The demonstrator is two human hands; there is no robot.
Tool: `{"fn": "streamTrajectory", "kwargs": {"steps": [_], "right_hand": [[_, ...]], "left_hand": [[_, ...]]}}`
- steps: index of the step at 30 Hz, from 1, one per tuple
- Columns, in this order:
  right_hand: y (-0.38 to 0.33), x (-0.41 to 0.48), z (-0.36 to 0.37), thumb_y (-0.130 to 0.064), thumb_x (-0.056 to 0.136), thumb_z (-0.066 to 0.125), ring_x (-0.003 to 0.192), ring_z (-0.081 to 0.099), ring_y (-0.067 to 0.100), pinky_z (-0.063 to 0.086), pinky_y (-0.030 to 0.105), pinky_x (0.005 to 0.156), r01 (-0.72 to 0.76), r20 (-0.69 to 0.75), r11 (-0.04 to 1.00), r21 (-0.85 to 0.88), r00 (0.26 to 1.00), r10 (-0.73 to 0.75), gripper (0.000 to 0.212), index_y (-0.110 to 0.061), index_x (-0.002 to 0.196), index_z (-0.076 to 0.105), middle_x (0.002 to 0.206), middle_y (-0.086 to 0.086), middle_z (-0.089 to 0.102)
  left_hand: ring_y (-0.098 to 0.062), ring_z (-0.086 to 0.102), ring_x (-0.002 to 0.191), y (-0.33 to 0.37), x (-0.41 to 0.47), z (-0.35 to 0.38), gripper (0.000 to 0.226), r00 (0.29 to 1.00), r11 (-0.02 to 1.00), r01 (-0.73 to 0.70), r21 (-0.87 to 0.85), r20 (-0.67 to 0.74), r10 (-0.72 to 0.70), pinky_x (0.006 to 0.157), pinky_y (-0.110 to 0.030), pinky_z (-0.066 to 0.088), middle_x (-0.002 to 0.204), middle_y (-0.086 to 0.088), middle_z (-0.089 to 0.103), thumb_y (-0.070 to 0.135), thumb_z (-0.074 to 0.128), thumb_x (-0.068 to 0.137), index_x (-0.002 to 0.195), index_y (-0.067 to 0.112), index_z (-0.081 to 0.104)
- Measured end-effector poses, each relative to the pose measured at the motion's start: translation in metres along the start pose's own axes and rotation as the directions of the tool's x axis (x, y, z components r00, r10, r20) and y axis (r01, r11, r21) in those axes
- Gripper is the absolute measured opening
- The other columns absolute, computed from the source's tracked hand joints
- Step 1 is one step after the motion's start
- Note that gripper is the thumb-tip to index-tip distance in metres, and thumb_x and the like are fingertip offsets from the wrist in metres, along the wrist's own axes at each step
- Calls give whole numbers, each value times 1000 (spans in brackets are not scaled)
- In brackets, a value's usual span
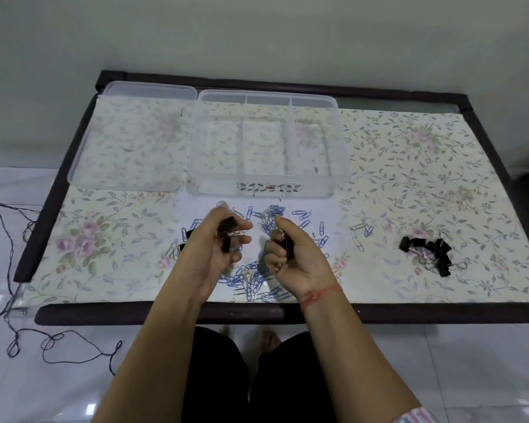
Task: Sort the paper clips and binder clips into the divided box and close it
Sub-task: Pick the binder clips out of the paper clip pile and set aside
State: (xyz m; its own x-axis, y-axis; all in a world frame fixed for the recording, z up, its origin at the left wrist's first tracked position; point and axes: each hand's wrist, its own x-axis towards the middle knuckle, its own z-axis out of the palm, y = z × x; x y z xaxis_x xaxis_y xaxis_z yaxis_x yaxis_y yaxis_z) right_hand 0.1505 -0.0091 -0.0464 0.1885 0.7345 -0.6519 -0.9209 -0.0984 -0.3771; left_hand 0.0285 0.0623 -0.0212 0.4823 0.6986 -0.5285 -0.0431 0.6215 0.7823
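Both hands up mid-frame: left hand (219, 248) curled round two-ish black binder clips (229, 222), right hand (290, 254) closed on one, maybe more. Three-compartment box (268, 190) sits upper centre, one lid (126, 141) upper left.

Single head-worn wide-angle view looks forward and down; table (409, 154) fills centre, far edge at 12 o'clock

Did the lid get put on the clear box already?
No, the lid lies flat on the table to the left of the open divided box.
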Motion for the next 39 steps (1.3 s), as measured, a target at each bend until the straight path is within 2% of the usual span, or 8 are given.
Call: {"fn": "streamTrajectory", "kwargs": {"steps": [3,10,14,16,19,24,31,39], "right_hand": [[3,3,2,-3,80,57,34,33,5,23,14,33,-3,5,1000,-22,1000,3,29,-17,62,40,50,-5,41],[9,12,10,-20,87,62,43,49,7,39,13,35,-52,-39,998,27,998,53,22,-16,69,51,59,-2,46],[20,20,30,-22,88,63,41,50,7,38,14,33,-42,-44,980,-196,998,34,17,-14,73,59,56,0,54],[28,27,39,-18,86,65,39,45,6,34,15,36,102,-60,824,-558,985,-162,10,-13,78,64,56,-1,53],[40,40,45,-19,83,65,57,53,10,40,21,53,295,183,186,-937,870,-458,10,-19,92,70,68,-6,58],[54,48,54,-26,90,50,101,59,20,43,29,77,369,514,-428,-825,803,-300,30,-29,119,60,104,0,69],[51,54,51,-28,90,49,96,61,26,47,33,69,339,567,-614,-713,794,-219,21,-26,107,60,99,1,69],[36,45,40,-26,90,51,86,62,28,47,33,68,269,520,-584,-766,794,-316,13,-20,101,56,93,3,69]], "left_hand": [[-13,51,48,3,4,-6,51,985,995,-38,-97,-172,20,38,-21,28,68,-7,64,26,41,94,49,11,56],[-12,57,51,14,-3,-23,15,981,895,-38,-444,-187,-51,48,-18,49,60,-2,58,6,45,88,89,6,60],[-13,47,50,18,-8,-48,15,945,907,-36,-419,-310,-105,53,-23,49,57,1,48,20,54,84,71,12,54],[-16,46,49,15,-8,-60,24,889,996,-11,-89,-456,-31,53,-24,47,50,2,46,21,62,82,64,14,49],[-24,43,54,4,-6,-75,23,829,911,50,410,-526,191,51,-29,41,55,-7,45,11,66,74,61,10,47],[-17,54,56,-4,1,-80,13,811,685,224,694,-522,264,51,-25,35,64,4,56,22,69,68,78,19,61],[-19,61,77,-7,4,-75,31,849,528,198,826,-413,328,65,-29,46,81,4,65,33,75,65,92,21,65],[-21,60,81,-15,15,-67,30,883,329,118,937,-251,396,60,-27,37,93,-2,65,23,67,70,99,26,64]]}}
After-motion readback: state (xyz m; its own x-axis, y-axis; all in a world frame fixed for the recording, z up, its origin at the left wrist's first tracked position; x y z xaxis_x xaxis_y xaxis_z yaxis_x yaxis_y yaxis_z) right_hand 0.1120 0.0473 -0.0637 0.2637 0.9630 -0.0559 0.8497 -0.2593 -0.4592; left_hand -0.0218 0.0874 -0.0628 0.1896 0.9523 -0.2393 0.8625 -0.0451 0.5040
